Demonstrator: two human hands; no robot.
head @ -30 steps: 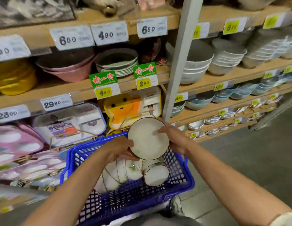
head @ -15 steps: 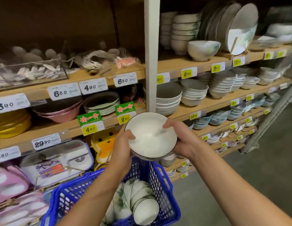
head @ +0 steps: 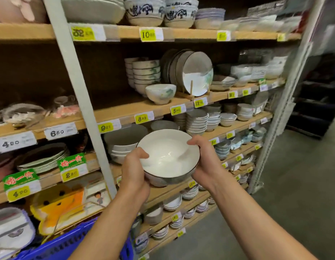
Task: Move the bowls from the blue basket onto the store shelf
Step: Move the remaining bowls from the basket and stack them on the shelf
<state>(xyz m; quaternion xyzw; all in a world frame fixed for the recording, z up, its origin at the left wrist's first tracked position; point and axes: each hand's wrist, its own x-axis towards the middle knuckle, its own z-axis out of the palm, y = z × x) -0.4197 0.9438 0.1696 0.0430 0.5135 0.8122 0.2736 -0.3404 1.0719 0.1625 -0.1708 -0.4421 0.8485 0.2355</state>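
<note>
I've got the white bowl (head: 167, 156) up in front of me, mouth open toward my face, its dark rim tilted a little to the right. My left hand (head: 135, 170) wraps the near-left side, thumb hooked over the rim and the other fingers curled under the base, pressed snug to the wall. My right hand (head: 204, 162) clamps the opposite side, thumb lying over the rim, fingers closed around the outside. Both hands are squeezing the bowl between them; it hangs in the air, clear of any board.

Behind it runs the store shelf (head: 125, 113), wooden boards with yellow price tags (head: 143, 119) along the edges. Just past the bowl sits a stack of large white bowls (head: 123, 145) beside the grey upright post (head: 82, 94). One level up, a single footed bowl (head: 160, 93) stands in front of a taller stack, and plates (head: 197, 74) lean upright in a wooden rack.

Down at the lower left, the blue basket (head: 69, 243) peeks in under my left forearm; its contents are out of sight.
</note>
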